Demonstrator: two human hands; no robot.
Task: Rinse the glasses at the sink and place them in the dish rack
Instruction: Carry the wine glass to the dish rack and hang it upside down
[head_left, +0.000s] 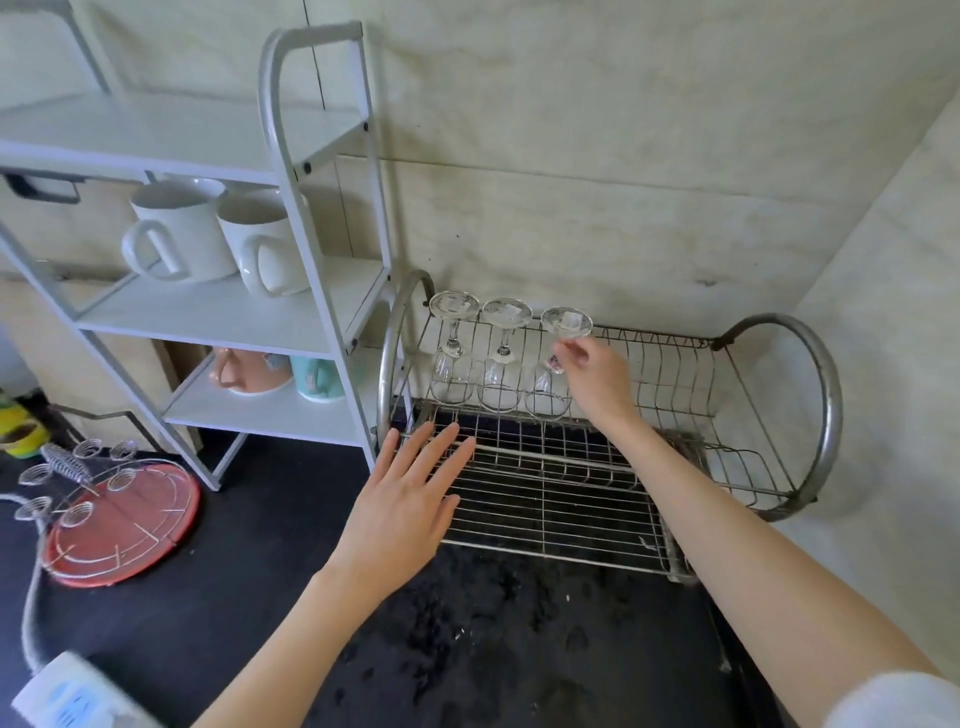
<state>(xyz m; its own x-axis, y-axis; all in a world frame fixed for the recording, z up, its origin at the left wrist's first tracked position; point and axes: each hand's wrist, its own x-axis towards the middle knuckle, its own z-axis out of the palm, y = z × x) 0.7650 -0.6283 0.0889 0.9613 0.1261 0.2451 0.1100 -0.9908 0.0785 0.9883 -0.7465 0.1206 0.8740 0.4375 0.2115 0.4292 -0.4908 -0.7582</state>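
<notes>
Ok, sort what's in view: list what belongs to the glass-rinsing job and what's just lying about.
Part of the job:
- three stemmed glasses, upside down on the rack's upper tier
- dish rack
- right hand, pinching the rightmost glass's stem
- left hand, open over the rack's edge

Lying about:
- white mugs on the shelf unit
- red tray

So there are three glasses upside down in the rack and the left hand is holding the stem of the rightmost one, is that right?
Not quite. In the head view the right hand, not the left, holds the stem of the rightmost glass. The left hand hovers open over the front of the rack. The three glasses do stand upside down in the rack.
</notes>
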